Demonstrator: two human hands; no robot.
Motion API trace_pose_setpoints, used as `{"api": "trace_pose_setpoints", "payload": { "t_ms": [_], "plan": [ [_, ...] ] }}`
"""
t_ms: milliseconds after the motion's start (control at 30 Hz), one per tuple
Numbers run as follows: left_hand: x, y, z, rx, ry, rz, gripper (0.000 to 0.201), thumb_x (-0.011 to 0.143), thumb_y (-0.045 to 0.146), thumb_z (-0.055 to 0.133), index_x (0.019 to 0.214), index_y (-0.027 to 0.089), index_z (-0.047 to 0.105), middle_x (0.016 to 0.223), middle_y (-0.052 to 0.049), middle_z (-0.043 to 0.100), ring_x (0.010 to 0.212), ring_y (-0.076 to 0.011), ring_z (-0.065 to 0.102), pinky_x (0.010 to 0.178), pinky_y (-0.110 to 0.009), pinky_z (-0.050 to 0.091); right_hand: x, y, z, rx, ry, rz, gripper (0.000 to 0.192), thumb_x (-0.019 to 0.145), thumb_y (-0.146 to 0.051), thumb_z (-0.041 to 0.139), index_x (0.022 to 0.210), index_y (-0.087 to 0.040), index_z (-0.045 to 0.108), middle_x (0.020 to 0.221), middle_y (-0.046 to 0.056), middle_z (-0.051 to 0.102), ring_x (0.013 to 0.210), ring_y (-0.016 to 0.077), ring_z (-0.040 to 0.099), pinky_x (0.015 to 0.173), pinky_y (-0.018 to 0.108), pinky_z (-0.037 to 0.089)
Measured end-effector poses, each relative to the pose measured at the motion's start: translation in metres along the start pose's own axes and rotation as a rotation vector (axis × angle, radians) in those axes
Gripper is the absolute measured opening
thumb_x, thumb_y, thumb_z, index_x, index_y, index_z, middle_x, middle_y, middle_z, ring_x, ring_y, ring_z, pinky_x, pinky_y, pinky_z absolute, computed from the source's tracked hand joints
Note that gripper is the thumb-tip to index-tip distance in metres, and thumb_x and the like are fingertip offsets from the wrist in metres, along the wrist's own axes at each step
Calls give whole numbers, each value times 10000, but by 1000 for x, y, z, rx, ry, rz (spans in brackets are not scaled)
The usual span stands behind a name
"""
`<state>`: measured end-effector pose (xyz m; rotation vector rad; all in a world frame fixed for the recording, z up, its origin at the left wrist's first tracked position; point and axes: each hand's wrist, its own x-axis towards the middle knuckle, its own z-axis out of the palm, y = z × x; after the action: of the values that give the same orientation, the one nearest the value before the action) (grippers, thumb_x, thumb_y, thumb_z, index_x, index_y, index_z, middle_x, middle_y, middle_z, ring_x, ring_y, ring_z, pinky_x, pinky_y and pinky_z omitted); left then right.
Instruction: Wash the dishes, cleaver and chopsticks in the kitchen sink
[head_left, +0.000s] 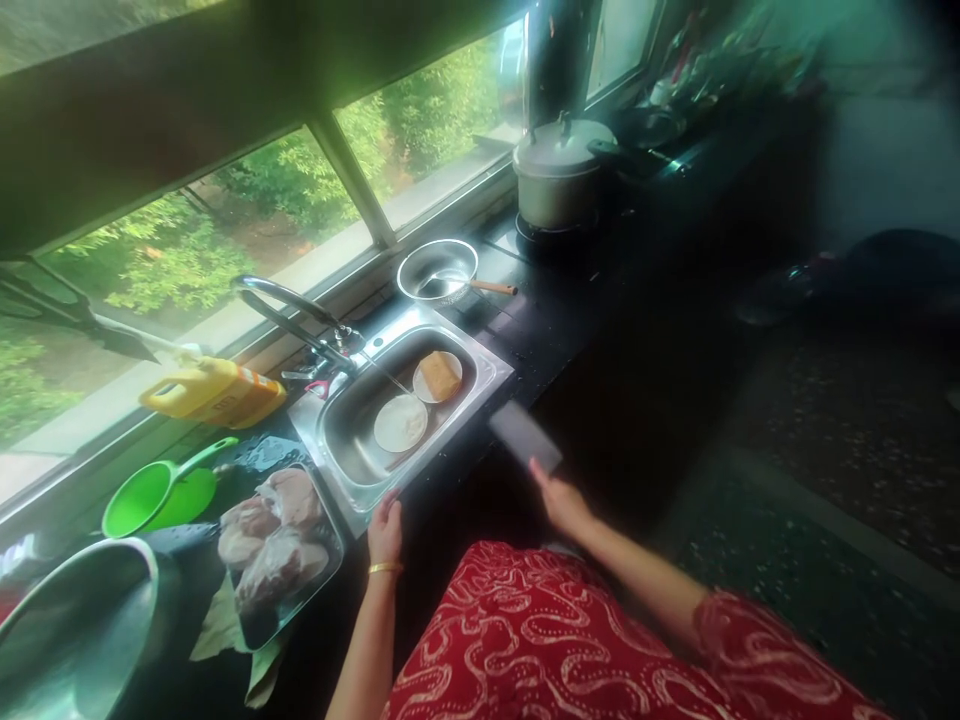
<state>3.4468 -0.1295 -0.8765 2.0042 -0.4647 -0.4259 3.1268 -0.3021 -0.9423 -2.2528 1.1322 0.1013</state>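
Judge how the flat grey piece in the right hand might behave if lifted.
Probably stiff: the flat grey piece projects from the right hand without visible droop. With most of it beyond the grip, it may feel front-heavy. Blur hides its surface, so slipperiness is unclear.

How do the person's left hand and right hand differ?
The left hand is at the front edge of the sink, while the right hand is away from the sink and holds a flat grey object, blurred. The left hand has a gold-coloured bangle at its wrist; the right hand shows none. Both hands are without gloves.
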Motion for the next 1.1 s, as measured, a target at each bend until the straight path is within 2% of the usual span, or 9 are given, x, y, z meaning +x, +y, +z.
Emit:
{"api": "trace_pose_setpoints", "payload": {
  "t_ms": [100,300,367,467,533,667,733,933,1100],
  "plan": [
    [3,-4,-8,1,19,18,316,732,364,587,958,172,693,835,-53,655,891,-231,606,859,-381,487,-30,-1,6,111,-75,-190,600,875,-205,404,1464,-311,351,832,59,650,716,202,612,682,288,467],
    [9,6,-5,4,-16,57,322,739,394,589,940,168,697,862,-63,664,931,-232,606,892,-379,476,64,2,-87,66,220,286,665,913,-212,331,1532,-203,89,950,123,678,807,230,642,681,292,445],
    [10,6,-3,-3,-39,65,352,732,412,588,944,152,694,914,-80,669,958,-238,602,924,-390,460,52,-10,-64,22,154,271,669,903,-174,324,1531,-187,95,911,128,682,781,224,646,658,278,428],
    [10,-2,-10,13,-47,67,396,727,434,580,978,146,686,960,-83,671,987,-246,597,956,-407,440,-5,-31,3,62,-61,2,685,868,-156,367,1518,-265,179,854,70,691,720,190,643,625,241,412],
    [11,-9,-19,45,-34,60,409,735,445,570,998,153,681,944,-71,673,987,-248,596,955,-413,442,-25,-35,20,123,-133,-170,682,856,-203,421,1500,-322,230,903,38,696,760,185,648,649,228,424],
    [12,-10,-27,71,-9,54,406,745,444,553,999,152,674,931,-68,671,987,-249,596,959,-419,442,22,-22,-42,52,163,120,669,899,-168,318,1530,-218,101,941,94,691,809,206,647,699,269,442],
    [12,-5,-22,60,-25,63,396,744,437,551,993,153,671,939,-72,670,992,-250,596,962,-417,442,43,-16,-64,-5,156,261,687,893,-151,327,1530,-198,75,943,112,689,798,211,648,679,273,436],
    [6,0,-11,10,-44,69,393,721,424,560,988,157,665,1019,-85,668,1028,-255,589,1000,-423,413,-32,-34,5,111,-148,-134,680,850,-166,422,1497,-291,257,923,64,697,780,190,648,681,245,430],
    [10,0,-16,26,-23,45,394,712,418,559,993,163,665,1006,-69,674,1027,-253,590,1009,-427,405,-17,-31,-42,701,-200,-163,626,797,-198,464,1421,-225,419,761,3,643,587,114,567,560,204,429]
  ]
}}
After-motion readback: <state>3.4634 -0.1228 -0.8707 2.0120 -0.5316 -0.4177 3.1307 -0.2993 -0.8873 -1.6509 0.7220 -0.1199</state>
